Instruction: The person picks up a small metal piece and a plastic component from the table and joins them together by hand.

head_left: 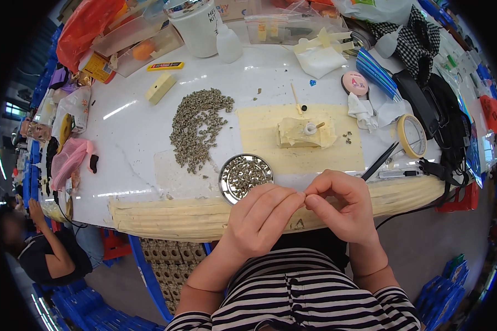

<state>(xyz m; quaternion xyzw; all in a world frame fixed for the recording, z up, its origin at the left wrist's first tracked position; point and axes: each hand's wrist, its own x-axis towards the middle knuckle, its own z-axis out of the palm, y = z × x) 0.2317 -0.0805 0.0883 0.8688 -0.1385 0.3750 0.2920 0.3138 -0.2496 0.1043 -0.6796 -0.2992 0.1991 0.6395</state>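
Over the taped front edge of the table, my left hand [262, 218] and my right hand [345, 207] meet fingertip to fingertip. Both are closed in a pinch; whatever sits between the fingertips is too small to make out. Just beyond my left hand is a round metal dish [223, 186] with small grey metal pieces [246, 172] in it. A larger heap of the same pieces [196, 124] lies on the table farther left. Beyond my right hand, a tape-wrapped block [292, 135] holds a small white container [310, 128] with a stick in it.
Black tweezers [380, 161] and a tape roll [411, 136] lie to the right. A thin stick [296, 99] lies beyond the block. At the back stand a white bucket [193, 30] and a squeeze bottle [228, 44]. Another person [52, 248] is at the far left.
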